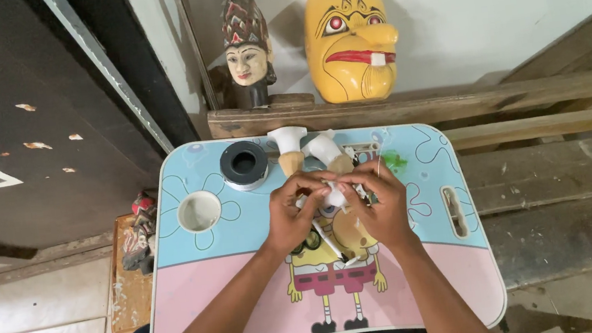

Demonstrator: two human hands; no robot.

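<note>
A small lap table (200,306) with a blue and pink cartoon top is the landmark here. At its left edge, off the table, a small painted figure (139,227) lies on a wooden board (127,293). On the table's left part sits a round cup hole (199,211) with a whitish inside, and just behind it toward the back edge stands a black roll of tape (244,163).

Over the middle of the table the left hand (291,216) has its fingers curled narrow, pinching a small white piece (332,193). The right hand (381,205) meets it from the other side, fingers also closed on that piece, so both hold it between them just above the tabletop. Behind the hands two white-topped wooden pegs (292,148) lie near the back edge. A slot handle (455,211) cuts the table's right side.

Behind the table, on a wooden ledge (498,96), stand a carved head (247,52) and, right of it, a yellow mask (352,43).
</note>
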